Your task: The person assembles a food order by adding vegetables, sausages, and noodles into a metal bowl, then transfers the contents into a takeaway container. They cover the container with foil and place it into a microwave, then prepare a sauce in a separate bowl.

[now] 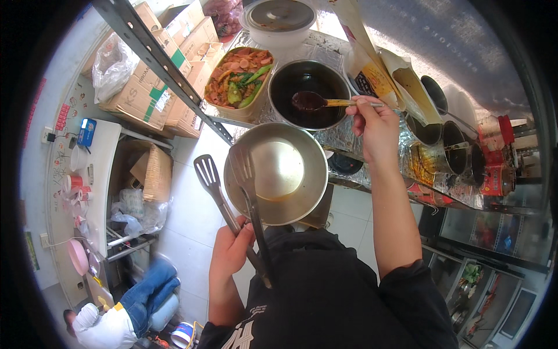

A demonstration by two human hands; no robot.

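My left hand point(231, 247) grips a pair of metal tongs point(232, 180) with slotted ends, and it seems to hold a round steel bowl point(290, 200) too, with the tong ends over the bowl's left rim. The bowl holds a little pale liquid. My right hand point(376, 125) holds a long-handled spoon point(317, 102) filled with dark brown sauce. The spoon hangs over a steel pot of dark sauce point(308, 90) on the foil-covered counter.
A tray of sliced sausage and green vegetables point(239, 78) sits left of the sauce pot, a lidded white pot point(279, 20) behind it. Several sauce containers with ladles point(447, 139) line the counter to the right. Cardboard boxes point(151, 87) stack at the left. Another person point(125, 311) crouches on the floor lower left.
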